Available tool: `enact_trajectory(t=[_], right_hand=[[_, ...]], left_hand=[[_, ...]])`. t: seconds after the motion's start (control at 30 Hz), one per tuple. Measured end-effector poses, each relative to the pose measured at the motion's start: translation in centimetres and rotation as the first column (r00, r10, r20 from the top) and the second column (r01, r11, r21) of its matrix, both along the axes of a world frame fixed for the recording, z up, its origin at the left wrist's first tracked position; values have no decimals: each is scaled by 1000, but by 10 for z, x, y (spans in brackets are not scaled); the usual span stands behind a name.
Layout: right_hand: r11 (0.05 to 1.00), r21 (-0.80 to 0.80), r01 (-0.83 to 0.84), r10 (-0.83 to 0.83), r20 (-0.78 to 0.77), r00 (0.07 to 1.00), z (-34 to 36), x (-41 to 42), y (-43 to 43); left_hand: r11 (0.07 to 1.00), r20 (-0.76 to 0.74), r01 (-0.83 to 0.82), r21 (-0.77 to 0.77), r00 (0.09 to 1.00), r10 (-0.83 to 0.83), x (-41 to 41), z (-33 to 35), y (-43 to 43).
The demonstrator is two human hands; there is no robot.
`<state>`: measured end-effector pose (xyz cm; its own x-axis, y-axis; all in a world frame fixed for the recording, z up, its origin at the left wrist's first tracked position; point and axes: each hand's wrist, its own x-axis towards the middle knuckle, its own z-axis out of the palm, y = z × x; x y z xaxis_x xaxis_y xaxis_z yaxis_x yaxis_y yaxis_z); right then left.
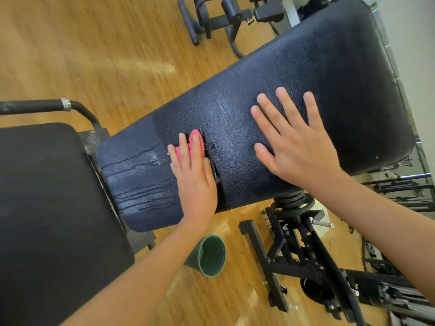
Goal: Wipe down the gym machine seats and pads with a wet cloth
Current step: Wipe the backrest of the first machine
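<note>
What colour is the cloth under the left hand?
The cloth is bright pink, seen in the head view under the left hand.

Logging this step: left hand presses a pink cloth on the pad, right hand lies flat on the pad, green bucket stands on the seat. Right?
One slip: in the head view the bucket stands on the floor instead. Left hand, cloth, right hand and pad are as stated.
</note>
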<state>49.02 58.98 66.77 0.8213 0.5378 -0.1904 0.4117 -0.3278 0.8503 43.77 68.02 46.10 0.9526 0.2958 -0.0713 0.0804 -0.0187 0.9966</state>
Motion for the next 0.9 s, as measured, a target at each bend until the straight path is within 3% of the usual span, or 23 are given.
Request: enact_trajectory(t=[0.37, 0.47, 0.63, 0.73, 0.9], right_hand=[[1000, -16, 25, -25, -23, 999, 1, 1, 4], [999, -28, 20, -20, -19, 1000, 2, 0, 1], [1000, -15, 19, -19, -30, 999, 0, 0, 2], [1000, -7, -2, 2, -13, 1000, 1, 0, -1], [999, 2, -32, 32, 6, 999, -3, 1, -1]], left_hand=[[993, -34, -116, -30, 993, 115, 118, -14, 61], [995, 84, -99, 17, 992, 97, 93, -20, 47], [999, 147, 22, 44, 989, -28, -3, -2, -2], [991, 81, 121, 53, 989, -125, -53, 8, -26], [993, -12, 116, -6, 993, -116, -63, 10, -27]])
